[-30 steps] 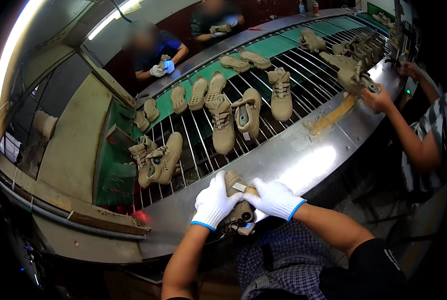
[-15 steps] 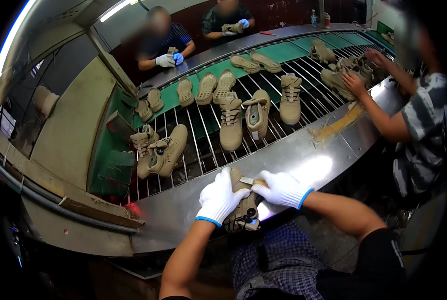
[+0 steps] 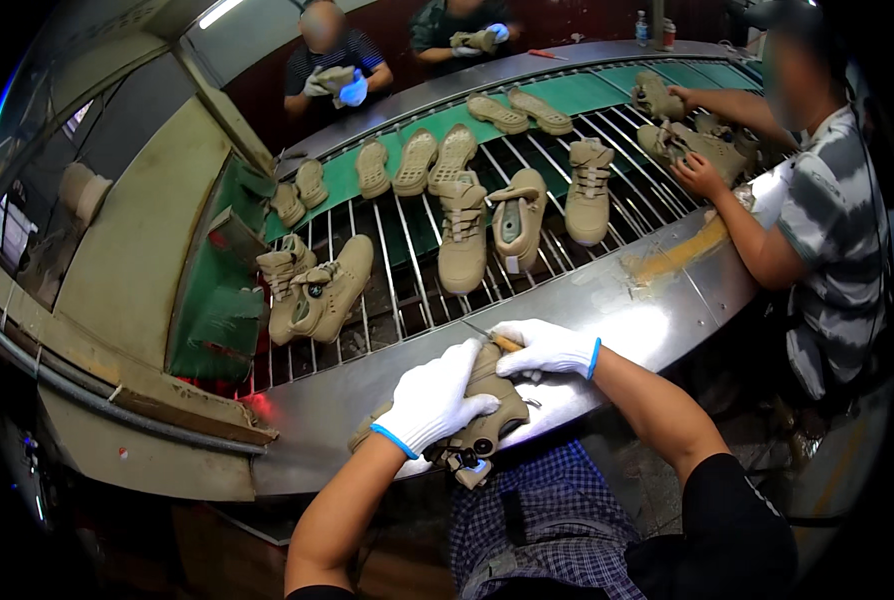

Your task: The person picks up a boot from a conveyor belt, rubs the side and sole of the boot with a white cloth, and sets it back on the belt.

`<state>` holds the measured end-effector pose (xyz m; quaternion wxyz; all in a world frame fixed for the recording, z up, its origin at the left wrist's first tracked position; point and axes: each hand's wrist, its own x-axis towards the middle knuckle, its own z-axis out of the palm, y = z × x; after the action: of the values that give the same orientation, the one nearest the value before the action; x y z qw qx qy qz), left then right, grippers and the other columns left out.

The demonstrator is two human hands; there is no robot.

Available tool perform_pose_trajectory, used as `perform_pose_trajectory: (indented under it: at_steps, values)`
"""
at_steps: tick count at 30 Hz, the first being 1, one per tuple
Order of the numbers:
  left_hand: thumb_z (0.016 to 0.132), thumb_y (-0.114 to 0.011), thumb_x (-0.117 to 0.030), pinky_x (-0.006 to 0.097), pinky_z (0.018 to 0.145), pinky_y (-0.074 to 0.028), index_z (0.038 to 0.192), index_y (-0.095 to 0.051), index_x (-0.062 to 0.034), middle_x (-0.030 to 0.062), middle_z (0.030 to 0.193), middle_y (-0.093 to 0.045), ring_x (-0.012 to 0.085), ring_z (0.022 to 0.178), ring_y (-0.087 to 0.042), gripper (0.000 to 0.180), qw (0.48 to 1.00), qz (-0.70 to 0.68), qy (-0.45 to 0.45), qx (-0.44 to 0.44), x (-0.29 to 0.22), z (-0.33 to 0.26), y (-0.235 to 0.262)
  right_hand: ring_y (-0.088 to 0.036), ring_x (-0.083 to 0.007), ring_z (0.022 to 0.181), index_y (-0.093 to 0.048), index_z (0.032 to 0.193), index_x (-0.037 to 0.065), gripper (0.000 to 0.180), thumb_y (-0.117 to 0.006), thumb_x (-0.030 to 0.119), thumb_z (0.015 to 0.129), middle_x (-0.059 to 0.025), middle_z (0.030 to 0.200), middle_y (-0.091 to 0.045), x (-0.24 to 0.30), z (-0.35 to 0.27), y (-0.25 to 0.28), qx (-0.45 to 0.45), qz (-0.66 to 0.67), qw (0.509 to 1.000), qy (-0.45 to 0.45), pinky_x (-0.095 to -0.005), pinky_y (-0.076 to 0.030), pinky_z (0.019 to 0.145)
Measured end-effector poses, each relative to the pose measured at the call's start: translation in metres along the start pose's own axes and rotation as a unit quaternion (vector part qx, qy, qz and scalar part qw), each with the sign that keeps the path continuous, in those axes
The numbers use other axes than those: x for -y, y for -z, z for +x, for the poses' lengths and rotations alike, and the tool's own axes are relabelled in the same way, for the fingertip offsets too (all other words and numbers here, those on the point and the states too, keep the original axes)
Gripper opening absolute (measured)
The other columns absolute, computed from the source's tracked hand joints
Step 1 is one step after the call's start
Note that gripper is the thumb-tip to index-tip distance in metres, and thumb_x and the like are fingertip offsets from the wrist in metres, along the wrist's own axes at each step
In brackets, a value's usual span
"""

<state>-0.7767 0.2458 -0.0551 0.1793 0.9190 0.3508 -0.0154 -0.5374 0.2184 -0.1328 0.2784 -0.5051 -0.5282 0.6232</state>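
At the metal table edge, my left hand [image 3: 432, 398] in a white glove with blue cuff grips a tan shoe [image 3: 485, 385], its lacing and a round black dial toward me. Another tan piece shows beyond my left wrist; whether it is the same shoe I cannot tell. My right hand [image 3: 552, 350], gloved alike, is closed around a thin flat-ended tool with a wooden handle [image 3: 507, 343], held close to the shoe's far end. The tool's exact kind is unclear.
Tan shoes [image 3: 462, 245] stand on a conveyor of metal rods [image 3: 392, 275], with several soles [image 3: 414, 165] on the green belt [image 3: 342, 200] behind. A co-worker [image 3: 817, 220] at the right handles shoes; two others work across the conveyor. A green-sided machine housing [image 3: 217, 300] is at the left.
The tool has turned, its flat end now pointing far-left beyond the shoe. My right hand moved slightly left and farther away; the shoe has tilted. The co-worker at the right leaned in.
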Motion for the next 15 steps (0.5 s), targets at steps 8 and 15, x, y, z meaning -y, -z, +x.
perform_pose_trajectory:
  at_steps: [8,15]
  values:
    - [0.084,-0.082,-0.051,0.047,0.095,-0.057,0.141,-0.052,-0.0021,0.0197,0.133,-0.066,0.0372,0.117,-0.069,0.081,0.999,0.022,-0.044,-0.006,0.004,-0.001,-0.010,-0.073,-0.0314,0.085,-0.060,0.125,0.002,0.062,-0.086,0.040,0.084,-0.0184,0.099,-0.073,0.013,-0.006,-0.016,-0.088,-0.205,0.970,0.093,-0.0415,-0.058,0.075]
    - [0.082,-0.084,-0.048,0.048,0.087,-0.060,0.128,-0.057,-0.0031,0.0195,0.112,-0.073,0.0377,0.104,-0.073,0.069,0.999,0.044,0.004,-0.029,-0.007,-0.005,-0.007,-0.073,-0.0493,0.093,-0.053,0.120,0.001,0.054,-0.067,0.046,0.094,-0.0305,0.095,-0.073,0.044,-0.005,-0.067,-0.208,-0.303,0.929,0.045,-0.0559,-0.058,0.085]
